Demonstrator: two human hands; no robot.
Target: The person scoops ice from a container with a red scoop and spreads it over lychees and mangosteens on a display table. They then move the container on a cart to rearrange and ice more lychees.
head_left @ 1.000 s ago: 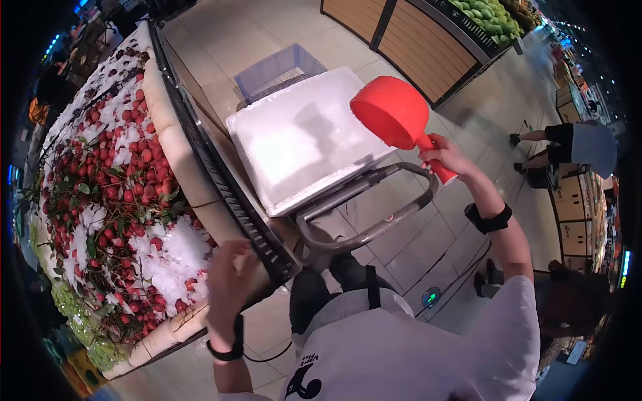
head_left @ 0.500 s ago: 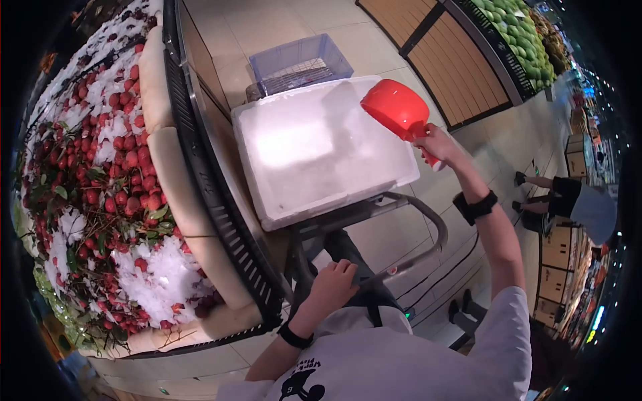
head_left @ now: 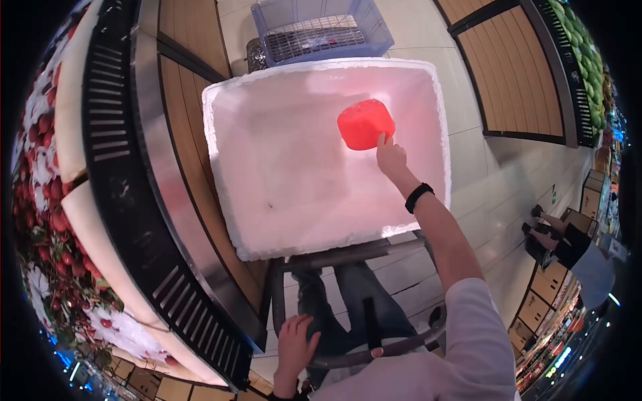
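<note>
Though our left hand (head_left: 294, 344) hangs empty, fingers loosely spread, nearer us than the box (head_left: 443, 144), our right hand (head_left: 392, 159) is closed on the handle of the scoop (head_left: 362, 121), likely so its bowl reaches inside the box. We count two hands, one scoop, one box and, beyond it, one crate (head_left: 376, 32).

The red scoop (head_left: 364, 125) has a rounded bowl and is held in the right hand (head_left: 392, 158), with the bowl just beyond the fingers and the handle mostly hidden by them. It is over the inside of the box; whether it touches the bottom cannot be told. The white foam box (head_left: 287, 154) is open-topped and rectangular, with a thick, rough rim and a pinkish cast inside. It sits upright beneath the right hand, beyond and apart from the left hand (head_left: 294, 347).
</note>
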